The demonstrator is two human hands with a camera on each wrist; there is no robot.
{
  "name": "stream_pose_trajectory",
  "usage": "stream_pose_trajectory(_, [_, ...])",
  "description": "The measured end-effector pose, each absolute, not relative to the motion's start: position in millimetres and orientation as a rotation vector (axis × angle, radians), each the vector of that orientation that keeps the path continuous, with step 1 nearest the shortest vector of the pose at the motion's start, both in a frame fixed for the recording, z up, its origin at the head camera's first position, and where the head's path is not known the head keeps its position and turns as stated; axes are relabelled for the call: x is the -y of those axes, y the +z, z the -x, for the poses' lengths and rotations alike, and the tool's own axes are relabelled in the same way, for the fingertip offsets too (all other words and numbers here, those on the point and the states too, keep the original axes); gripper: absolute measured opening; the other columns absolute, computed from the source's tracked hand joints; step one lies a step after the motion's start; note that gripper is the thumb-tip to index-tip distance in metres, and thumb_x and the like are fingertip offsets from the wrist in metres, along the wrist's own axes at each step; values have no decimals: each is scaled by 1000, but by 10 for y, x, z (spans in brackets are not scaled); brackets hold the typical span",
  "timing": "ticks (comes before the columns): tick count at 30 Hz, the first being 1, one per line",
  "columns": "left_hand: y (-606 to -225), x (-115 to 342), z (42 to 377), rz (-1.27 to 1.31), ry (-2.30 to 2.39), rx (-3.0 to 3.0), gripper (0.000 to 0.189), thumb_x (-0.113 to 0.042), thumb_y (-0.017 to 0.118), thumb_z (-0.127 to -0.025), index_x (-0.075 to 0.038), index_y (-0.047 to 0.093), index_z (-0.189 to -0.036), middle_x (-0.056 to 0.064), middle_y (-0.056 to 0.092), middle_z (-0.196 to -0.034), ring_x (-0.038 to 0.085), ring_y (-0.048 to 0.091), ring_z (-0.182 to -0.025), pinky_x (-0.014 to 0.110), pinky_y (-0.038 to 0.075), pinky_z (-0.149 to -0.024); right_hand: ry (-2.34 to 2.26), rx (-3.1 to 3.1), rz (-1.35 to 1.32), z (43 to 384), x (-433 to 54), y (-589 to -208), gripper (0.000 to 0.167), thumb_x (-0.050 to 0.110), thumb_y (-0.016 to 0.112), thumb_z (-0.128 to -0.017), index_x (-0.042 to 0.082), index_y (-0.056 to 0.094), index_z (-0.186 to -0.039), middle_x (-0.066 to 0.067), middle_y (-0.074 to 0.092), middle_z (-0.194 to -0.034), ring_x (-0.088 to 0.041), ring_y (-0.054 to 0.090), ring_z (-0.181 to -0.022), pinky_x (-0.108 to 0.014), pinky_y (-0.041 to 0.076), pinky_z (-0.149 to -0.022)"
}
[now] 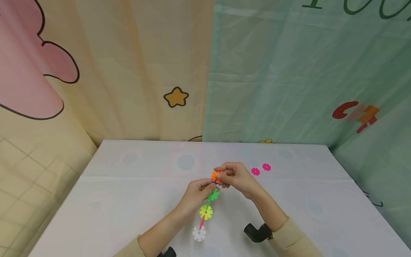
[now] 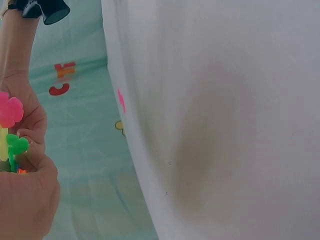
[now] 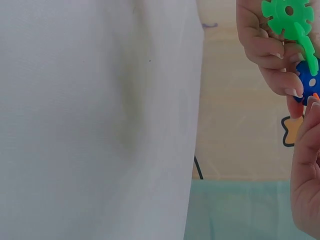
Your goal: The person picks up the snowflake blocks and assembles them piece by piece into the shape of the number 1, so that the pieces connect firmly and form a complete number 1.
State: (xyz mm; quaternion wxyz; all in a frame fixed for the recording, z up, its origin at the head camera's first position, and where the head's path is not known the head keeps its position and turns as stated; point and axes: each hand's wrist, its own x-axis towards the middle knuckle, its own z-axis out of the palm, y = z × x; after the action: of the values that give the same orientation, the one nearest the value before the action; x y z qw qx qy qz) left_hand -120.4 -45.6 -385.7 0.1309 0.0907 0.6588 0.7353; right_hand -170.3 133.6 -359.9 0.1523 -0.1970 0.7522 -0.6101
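Observation:
Above the table, both hands hold a chain of notched plastic snowflake discs. My left hand [image 1: 196, 194] pinches a blue disc [image 3: 305, 86] near the chain's top end, thumb toward me. An orange disc [image 1: 215, 175] is between the thumb and fingers of my right hand [image 1: 240, 179], its edge meeting the blue one. From the left fingers the chain runs down through a green disc [image 1: 213, 195], a yellow disc [image 1: 209, 213] and an edge-on pink disc [image 1: 202, 224] to a white disc [image 1: 199, 234] at the bottom. Fingers partly hide the blue disc.
Two loose pink discs [image 1: 255, 171] lie on the white-covered table [image 1: 128, 200], beyond my right hand. Printed curtains [image 1: 144, 71] hang behind the table's far edge. A black wrist mount [image 1: 258, 233] sticks out from my right forearm.

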Motion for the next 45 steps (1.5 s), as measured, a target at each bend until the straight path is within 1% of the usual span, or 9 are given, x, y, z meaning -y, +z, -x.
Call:
stream_pose_trajectory(5, [-3861,471,1213,-259,2130,-1894,36,-18,55,-95,11,57,-116,11,68,-98,9,59,-83,25,48,-79,-1739,-2115,573,1690,-1365,-3599,29,2,59,-90,-12,57,-115,-8,67,-81,-12,59,-63,-27,53,-65])
stream_pose_trajectory(10, [-3865,483,1210,-253,2125,-1862,39,-20,56,-94,12,55,-118,13,67,-100,9,60,-83,24,48,-79,-1710,-2076,595,1685,-1401,-3590,34,4,58,-91,-10,54,-122,-9,67,-89,-14,59,-68,-30,54,-69])
stream_pose_trajectory(13, [-3869,487,1216,-249,2121,-1854,40,-19,56,-94,12,53,-118,12,67,-100,9,60,-84,25,49,-80,-1702,-2049,613,1691,-1416,-3592,36,5,57,-92,-10,53,-124,-8,66,-91,-14,59,-69,-32,54,-71])
stream_pose_trajectory(18, [-3856,485,1238,-228,2116,-1851,41,-19,57,-94,11,52,-121,21,64,-108,11,61,-86,27,49,-81,-1702,-2017,619,1695,-1434,-3580,37,5,55,-93,-9,51,-126,-7,65,-90,-13,59,-70,-29,54,-72])
stream_pose_trajectory(20, [-3847,481,1242,-215,2112,-1852,42,-21,57,-94,10,52,-122,22,62,-111,11,61,-86,27,49,-81,-1709,-2006,615,1695,-1437,-3574,38,5,55,-93,-10,50,-127,-6,65,-89,-12,58,-69,-28,53,-71])
stream_pose_trajectory(28, [-3838,471,1246,-221,2111,-1838,42,-22,58,-93,8,53,-122,15,65,-105,11,59,-82,26,48,-79,-1737,-1985,601,1691,-1448,-3584,39,5,55,-93,-10,49,-127,-4,64,-87,-11,58,-70,-29,53,-72])
stream_pose_trajectory(34, [-3834,478,1255,-249,2099,-1830,45,-26,61,-92,7,54,-122,12,66,-105,11,58,-83,27,46,-80,-1757,-1961,568,1677,-1458,-3575,39,5,56,-92,-11,48,-128,-3,65,-85,-11,58,-69,-27,53,-72])
stream_pose_trajectory(39, [-3801,480,1256,-242,2088,-1846,45,-26,60,-92,6,53,-123,10,66,-104,12,58,-83,28,47,-79,-1749,-1963,567,1674,-1465,-3569,40,6,55,-93,-10,48,-128,-3,65,-83,-12,58,-69,-27,53,-73])
stream_pose_trajectory(45, [-3786,466,1272,-170,2103,-1859,42,-27,60,-92,6,55,-118,7,67,-97,10,58,-75,26,50,-75,-1749,-1936,565,1655,-1468,-3574,40,6,55,-93,-10,48,-128,-2,64,-82,-11,58,-68,-24,52,-71])
